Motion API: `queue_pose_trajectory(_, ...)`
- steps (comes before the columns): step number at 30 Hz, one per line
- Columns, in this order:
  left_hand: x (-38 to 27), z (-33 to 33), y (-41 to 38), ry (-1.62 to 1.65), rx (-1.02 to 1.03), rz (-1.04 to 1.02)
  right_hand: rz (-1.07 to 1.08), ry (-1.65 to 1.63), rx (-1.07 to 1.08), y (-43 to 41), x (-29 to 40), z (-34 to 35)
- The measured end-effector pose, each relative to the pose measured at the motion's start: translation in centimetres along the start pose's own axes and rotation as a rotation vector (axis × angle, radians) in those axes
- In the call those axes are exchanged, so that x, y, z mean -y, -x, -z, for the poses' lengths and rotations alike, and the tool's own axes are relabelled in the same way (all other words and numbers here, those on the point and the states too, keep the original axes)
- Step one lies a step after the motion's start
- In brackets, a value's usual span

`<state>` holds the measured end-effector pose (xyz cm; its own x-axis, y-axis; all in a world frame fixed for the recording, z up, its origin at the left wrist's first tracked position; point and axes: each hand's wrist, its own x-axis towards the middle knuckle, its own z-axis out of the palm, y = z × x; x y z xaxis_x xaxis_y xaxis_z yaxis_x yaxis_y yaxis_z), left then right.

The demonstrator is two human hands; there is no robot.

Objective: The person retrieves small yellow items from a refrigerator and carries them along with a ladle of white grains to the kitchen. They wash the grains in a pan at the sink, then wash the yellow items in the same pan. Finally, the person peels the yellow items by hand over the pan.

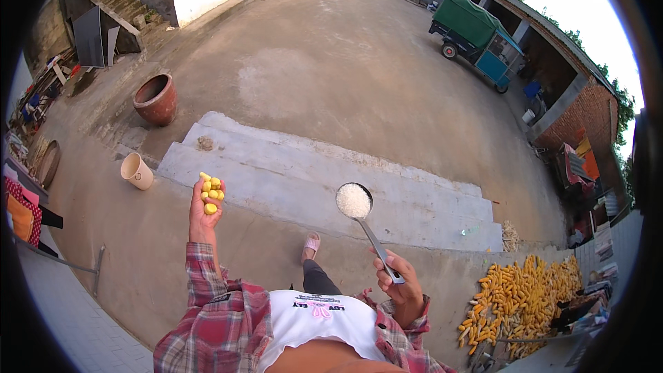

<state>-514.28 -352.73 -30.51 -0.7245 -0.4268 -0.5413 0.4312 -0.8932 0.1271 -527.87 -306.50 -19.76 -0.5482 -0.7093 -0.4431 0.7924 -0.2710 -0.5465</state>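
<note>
In my left hand point(204, 212) rests a cluster of small yellow rounded pieces point(211, 192), which look like peeled chestnuts or a similar food. The fingers cup them from behind and are partly hidden. My right hand point(401, 281) grips the handle of a metal ladle point(377, 241). White grains that look like rice point(354, 200) fill its round bowl, which is held out level in front of me. Both hands are raised and well apart. One foot in a pink slipper point(311, 243) shows below, between them, near the concrete steps point(290, 176).
Corn cobs point(523, 290) lie heaped at the right. A beige bucket point(137, 171) and a reddish clay pot point(156, 99) stand at the left. Beyond the steps spreads a concrete yard point(331, 72), with a green-covered cargo tricycle point(469, 20) parked far right. A metal rail point(98, 269) is at lower left.
</note>
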Motion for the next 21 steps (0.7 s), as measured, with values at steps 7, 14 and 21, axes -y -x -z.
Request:
queue_pose_trajectory(7, 2.1, -8.6, -13.1, -0.063, -0.010, 0.147, 0.056, 0.080, -0.125, -8.5, 4.1, 2.2)
queue_pose_trajectory(14, -4.0, -14.3, -19.2, -0.124, 0.022, 0.033, 0.097, -0.085, -0.118, -18.1, 11.8, 0.4)
queue_pose_trajectory(21, -6.9, -13.2, -28.5, -0.029, -0.088, 0.000, 0.102, -0.046, -0.244, -27.0, 15.3, 2.1)
